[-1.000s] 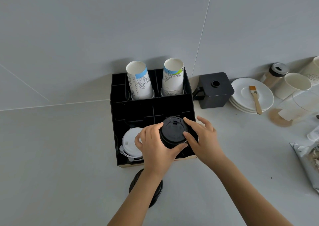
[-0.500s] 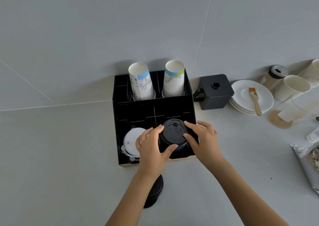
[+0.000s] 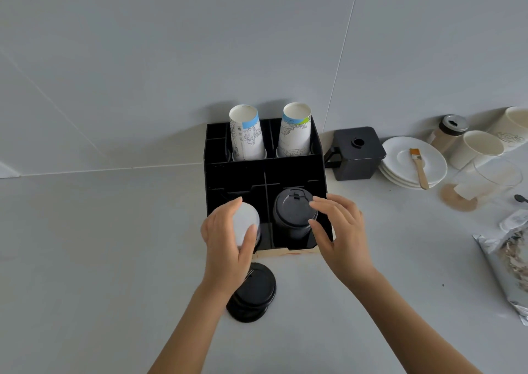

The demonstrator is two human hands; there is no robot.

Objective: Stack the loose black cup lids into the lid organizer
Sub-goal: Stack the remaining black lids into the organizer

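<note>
The black lid organizer [image 3: 265, 171] stands against the wall. A stack of black lids [image 3: 294, 212] sits upright in its front right compartment. My right hand [image 3: 340, 231] is open just right of that stack, fingertips at its rim. My left hand [image 3: 225, 239] is curved with spread fingers over the white lids [image 3: 247, 222] in the front left compartment; I cannot tell whether it touches them. A short stack of loose black lids [image 3: 254, 293] lies on the counter in front of the organizer, partly hidden under my left wrist.
Two paper cup stacks [image 3: 248, 136] stand in the organizer's back row. To the right are a black box [image 3: 357, 153], white saucers [image 3: 400, 171] with a brush [image 3: 418, 165], cups [image 3: 480, 148], a shaker jar [image 3: 451, 131], a glass [image 3: 491, 176] and a foil bag [image 3: 508, 262].
Both hands have let go of the black lid stack, which now rests in the front right compartment. My left hand moved left over the white lids; my right hand drew back slightly.
</note>
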